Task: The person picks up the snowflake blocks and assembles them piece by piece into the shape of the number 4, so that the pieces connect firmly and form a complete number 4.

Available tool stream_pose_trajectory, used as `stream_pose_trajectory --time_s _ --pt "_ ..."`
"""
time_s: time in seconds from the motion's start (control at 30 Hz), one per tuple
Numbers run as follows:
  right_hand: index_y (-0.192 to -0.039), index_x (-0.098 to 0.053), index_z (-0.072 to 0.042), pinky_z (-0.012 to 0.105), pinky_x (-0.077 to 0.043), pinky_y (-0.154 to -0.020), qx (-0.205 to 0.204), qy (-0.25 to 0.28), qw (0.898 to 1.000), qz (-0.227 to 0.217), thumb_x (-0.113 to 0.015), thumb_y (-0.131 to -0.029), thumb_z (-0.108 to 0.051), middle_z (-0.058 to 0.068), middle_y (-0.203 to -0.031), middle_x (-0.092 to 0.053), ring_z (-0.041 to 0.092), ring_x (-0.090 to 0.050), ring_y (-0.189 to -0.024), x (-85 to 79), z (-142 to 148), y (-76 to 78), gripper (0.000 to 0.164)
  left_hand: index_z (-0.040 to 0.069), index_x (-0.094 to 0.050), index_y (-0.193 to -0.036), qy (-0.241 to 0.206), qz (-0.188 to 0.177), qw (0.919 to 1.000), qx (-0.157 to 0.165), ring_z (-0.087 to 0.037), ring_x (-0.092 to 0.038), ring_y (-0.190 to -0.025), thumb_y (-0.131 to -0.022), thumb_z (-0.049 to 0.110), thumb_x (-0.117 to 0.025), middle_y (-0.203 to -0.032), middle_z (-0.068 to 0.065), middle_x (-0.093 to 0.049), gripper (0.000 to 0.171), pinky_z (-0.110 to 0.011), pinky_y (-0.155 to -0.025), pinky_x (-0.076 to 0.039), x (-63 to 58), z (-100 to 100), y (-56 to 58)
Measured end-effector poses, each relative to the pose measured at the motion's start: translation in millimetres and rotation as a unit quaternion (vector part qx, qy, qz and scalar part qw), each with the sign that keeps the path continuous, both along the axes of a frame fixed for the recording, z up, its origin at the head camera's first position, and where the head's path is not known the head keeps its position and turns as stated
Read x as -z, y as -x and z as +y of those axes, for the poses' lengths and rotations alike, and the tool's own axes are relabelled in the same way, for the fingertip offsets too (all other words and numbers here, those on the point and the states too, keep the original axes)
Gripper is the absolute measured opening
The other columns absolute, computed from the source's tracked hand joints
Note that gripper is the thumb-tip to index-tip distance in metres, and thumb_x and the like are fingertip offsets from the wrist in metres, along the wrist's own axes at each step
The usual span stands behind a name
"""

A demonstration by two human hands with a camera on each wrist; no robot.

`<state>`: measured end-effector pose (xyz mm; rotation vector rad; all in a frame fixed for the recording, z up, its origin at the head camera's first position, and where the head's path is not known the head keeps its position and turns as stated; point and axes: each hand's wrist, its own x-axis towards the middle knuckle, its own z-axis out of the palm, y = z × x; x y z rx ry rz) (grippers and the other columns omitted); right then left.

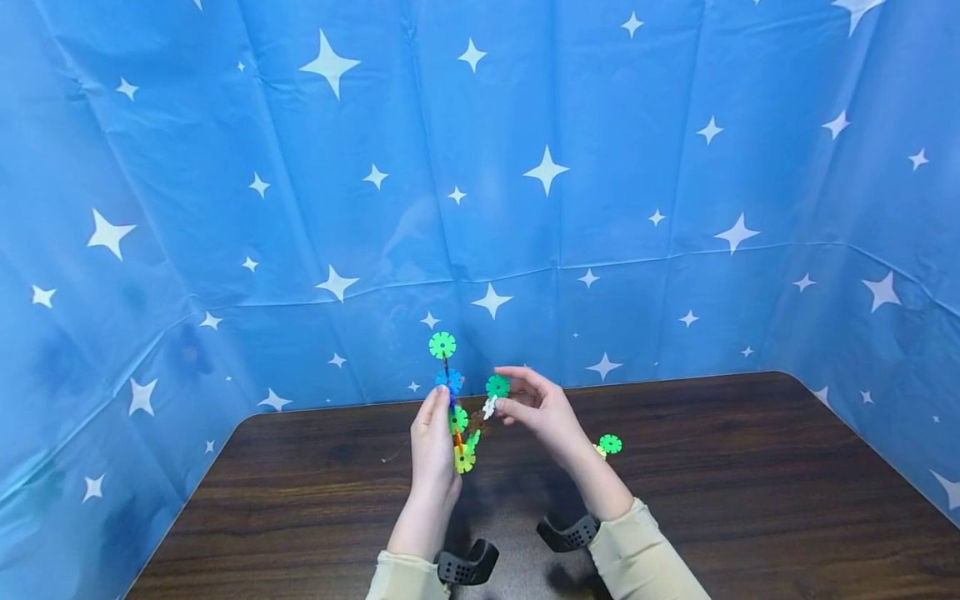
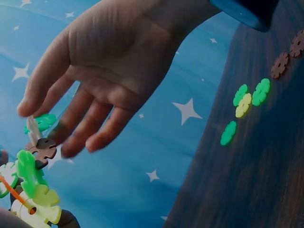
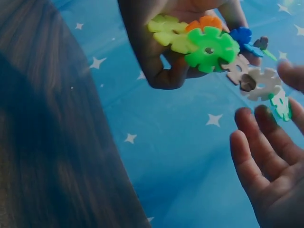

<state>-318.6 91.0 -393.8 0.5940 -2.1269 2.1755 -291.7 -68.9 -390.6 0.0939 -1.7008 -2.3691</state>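
Note:
My left hand (image 1: pixel 433 437) grips a linked chain of colourful notched plastic discs, its thumb against the upright part. A light green disc (image 1: pixel 442 345) tops the chain, with a blue disc (image 1: pixel 448 382) below it. Lower down come an orange disc (image 3: pixel 204 23), a yellow disc (image 1: pixel 466 459) and a bright green disc (image 3: pixel 211 49). From there a brown disc (image 2: pixel 43 150) and a white disc (image 3: pixel 262 84) branch toward my right hand (image 1: pixel 551 417). Its thumb and index finger pinch the end of this branch, around a darker green disc (image 1: pixel 497 387); the other fingers are spread.
Loose green discs (image 2: pixel 261 92) and a yellow disc (image 2: pixel 243 105) lie on the dark wooden table (image 1: pixel 300 492), right of my right forearm. Brown discs (image 2: pixel 280 65) lie near them. A blue star-patterned curtain (image 1: pixel 480 225) stands around the table's back and sides.

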Motion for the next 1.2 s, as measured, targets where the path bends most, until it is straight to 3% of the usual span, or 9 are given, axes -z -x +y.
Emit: stream_pose_trajectory --time_s 0.1,0.3,0.5,0.6,0.7,0.93,1.03,1.2 --pt "-0.138 -0.051 -0.011 0.038 -0.054 -0.074 -0.021 -0.023 0.999 0.022 -0.074 -0.084 -0.003 0.018 -0.107 -0.063 0.023 -0.066 -0.09 2.3 -2.6 -0.6 0.059 -0.002 -0.056 -0.127 0.0 -0.001 1.0 0.002 -0.026 -0.034 -0.129 -0.104 0.033 -0.045 -0.132 -0.013 -0.047 0.042 -0.045 -0.106 -0.026 0.0 -0.2 -1.2" --pt "-0.144 -0.042 -0.011 0.036 -0.054 -0.078 -0.052 0.003 0.998 0.034 -0.071 -0.085 0.004 0.026 -0.116 -0.063 0.028 -0.067 -0.096 7.0 -9.5 -1.6 0.067 0.0 -0.059 -0.118 -0.002 0.003 1.0 0.004 -0.025 -0.04 -0.12 -0.105 0.033 -0.044 -0.121 -0.011 -0.051 0.039 -0.04 -0.096 -0.034 -0.7 -0.3 -1.7" --pt "-0.144 -0.041 -0.011 0.034 -0.055 -0.076 -0.042 0.035 0.998 0.036 -0.07 -0.083 0.007 0.028 -0.118 -0.061 0.021 -0.068 -0.093 10.0 -14.6 -2.5 0.07 0.008 -0.061 -0.102 -0.001 0.002 0.9999 0.01 -0.017 -0.046 -0.096 -0.104 0.034 -0.044 -0.099 -0.006 -0.05 0.031 -0.03 -0.075 -0.04 -2.1 -0.8 -1.0" --pt "-0.144 -0.04 -0.011 0.034 -0.054 -0.077 -0.04 0.045 0.997 0.041 -0.07 -0.083 0.009 0.029 -0.119 -0.061 0.021 -0.068 -0.092 11.5 -17.6 -3.4 0.071 0.01 -0.06 -0.101 0.0 0.001 0.9999 0.015 -0.015 -0.046 -0.085 -0.104 0.035 -0.044 -0.091 -0.004 -0.049 0.03 -0.027 -0.066 -0.04 -2.5 -1.3 -1.1" --pt "-0.144 -0.04 -0.012 0.034 -0.054 -0.077 -0.028 0.041 0.998 0.051 -0.07 -0.083 0.008 0.025 -0.118 -0.063 0.02 -0.068 -0.091 12.3 -20.1 -4.9 0.071 0.009 -0.06 -0.1 -0.001 0.003 0.9999 0.015 -0.014 -0.046 -0.079 -0.104 0.036 -0.044 -0.087 -0.002 -0.048 0.032 -0.027 -0.064 -0.039 -2.6 -1.4 -1.2" --pt "-0.142 -0.042 -0.01 0.031 -0.055 -0.076 0.005 0.034 0.997 0.069 -0.072 -0.081 0.009 0.024 -0.116 -0.064 0.018 -0.068 -0.088 12.8 -24.0 -7.2 0.07 0.009 -0.056 -0.092 -0.014 0.009 0.9999 0.004 -0.015 -0.043 -0.089 -0.105 0.032 -0.044 -0.093 -0.004 -0.047 0.029 -0.031 -0.075 -0.038 -4.2 0.2 -1.1" --pt "-0.141 -0.042 -0.006 0.029 -0.055 -0.075 0.012 0.04 0.997 0.072 -0.071 -0.081 0.011 0.026 -0.115 -0.064 0.016 -0.069 -0.087 12.7 -25.3 -7.2 0.069 0.009 -0.055 -0.089 -0.013 0.008 0.9999 0.004 -0.016 -0.042 -0.088 -0.105 0.031 -0.044 -0.092 -0.004 -0.046 0.029 -0.031 -0.073 -0.037 -4.4 0.0 -1.0" --pt "-0.139 -0.042 -0.001 0.027 -0.055 -0.075 0.017 0.051 0.996 0.071 -0.07 -0.081 0.012 0.029 -0.112 -0.064 0.013 -0.068 -0.086 12.9 -27.0 -7.6 0.066 0.009 -0.06 -0.102 -0.004 -0.002 1.0 0.008 -0.015 -0.045 -0.088 -0.104 0.035 -0.043 -0.095 -0.006 -0.049 0.031 -0.029 -0.07 -0.04 -3.9 -1.8 -1.2"
